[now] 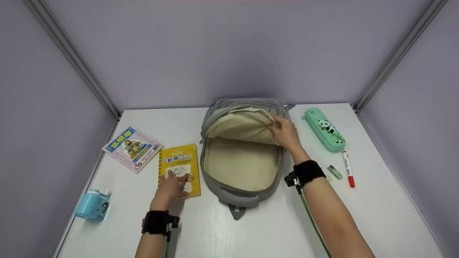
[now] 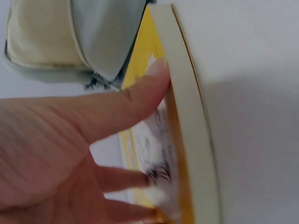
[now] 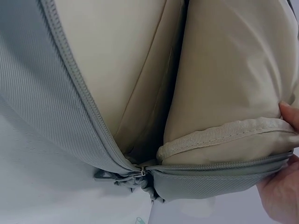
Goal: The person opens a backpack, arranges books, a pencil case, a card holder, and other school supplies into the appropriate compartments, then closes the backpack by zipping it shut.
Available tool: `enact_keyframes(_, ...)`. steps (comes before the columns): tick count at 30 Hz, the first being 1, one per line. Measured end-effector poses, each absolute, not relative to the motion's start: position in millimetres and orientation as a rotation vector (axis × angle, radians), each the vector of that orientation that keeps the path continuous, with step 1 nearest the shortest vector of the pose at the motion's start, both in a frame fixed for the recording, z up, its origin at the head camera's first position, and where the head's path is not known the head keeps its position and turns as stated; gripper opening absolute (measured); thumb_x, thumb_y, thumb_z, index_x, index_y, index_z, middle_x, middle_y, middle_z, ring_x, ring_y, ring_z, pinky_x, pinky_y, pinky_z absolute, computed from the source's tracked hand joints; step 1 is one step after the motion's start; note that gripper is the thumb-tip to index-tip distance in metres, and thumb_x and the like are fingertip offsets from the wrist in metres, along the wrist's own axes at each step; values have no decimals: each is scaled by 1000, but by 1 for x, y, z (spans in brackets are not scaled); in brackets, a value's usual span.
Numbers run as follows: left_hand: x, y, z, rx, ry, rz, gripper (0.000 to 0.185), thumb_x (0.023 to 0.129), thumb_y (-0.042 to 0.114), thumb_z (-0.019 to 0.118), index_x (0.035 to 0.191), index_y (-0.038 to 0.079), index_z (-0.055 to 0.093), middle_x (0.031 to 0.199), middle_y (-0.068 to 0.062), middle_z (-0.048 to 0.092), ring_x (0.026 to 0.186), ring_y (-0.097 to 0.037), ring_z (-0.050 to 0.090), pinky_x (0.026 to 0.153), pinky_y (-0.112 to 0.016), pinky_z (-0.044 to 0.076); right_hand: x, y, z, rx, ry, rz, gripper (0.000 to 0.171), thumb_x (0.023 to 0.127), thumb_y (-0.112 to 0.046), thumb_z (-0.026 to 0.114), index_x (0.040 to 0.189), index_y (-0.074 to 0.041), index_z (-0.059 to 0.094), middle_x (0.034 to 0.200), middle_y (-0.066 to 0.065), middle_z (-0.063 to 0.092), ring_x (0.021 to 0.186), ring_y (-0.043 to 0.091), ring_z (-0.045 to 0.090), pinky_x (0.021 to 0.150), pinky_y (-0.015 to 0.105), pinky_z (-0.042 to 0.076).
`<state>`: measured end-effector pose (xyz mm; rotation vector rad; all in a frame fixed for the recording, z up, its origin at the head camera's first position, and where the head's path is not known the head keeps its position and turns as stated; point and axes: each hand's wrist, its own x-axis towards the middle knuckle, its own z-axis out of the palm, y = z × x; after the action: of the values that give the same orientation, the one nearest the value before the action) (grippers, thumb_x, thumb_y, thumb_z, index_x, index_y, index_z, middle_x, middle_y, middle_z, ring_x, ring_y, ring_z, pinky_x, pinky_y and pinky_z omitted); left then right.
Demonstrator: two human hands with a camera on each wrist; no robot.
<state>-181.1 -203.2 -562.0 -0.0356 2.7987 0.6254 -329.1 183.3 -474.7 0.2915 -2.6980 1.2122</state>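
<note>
Pinching the flap of the grey backpack (image 1: 241,150) open, the right hand (image 1: 285,133) holds it up while the left hand (image 1: 172,186) curls under the yellow book (image 1: 179,168) (lying just left of the bag). The thin grip risks dropping the book, and a slipped flap could fall shut.

The left hand (image 1: 172,185) lies at seven o'clock, fingers and thumb curled round something. The right hand (image 1: 285,133), at one o'clock, pinches with curled fingers, forearm stretched forward. Both wrists wear black bands.
</note>
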Motion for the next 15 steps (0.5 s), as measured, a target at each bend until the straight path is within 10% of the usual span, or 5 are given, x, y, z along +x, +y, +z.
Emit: enact_keyframes(15, -169, -221, -568, -726, 2723, 830, 95, 76, 52, 80, 131, -10, 35, 101, -30, 53, 92, -46, 56, 75, -60, 46, -329, 185, -476, 295, -2701, 1235, 43, 94, -14, 67, 137, -14, 60, 109, 16, 68, 91, 28, 60, 81, 44, 46)
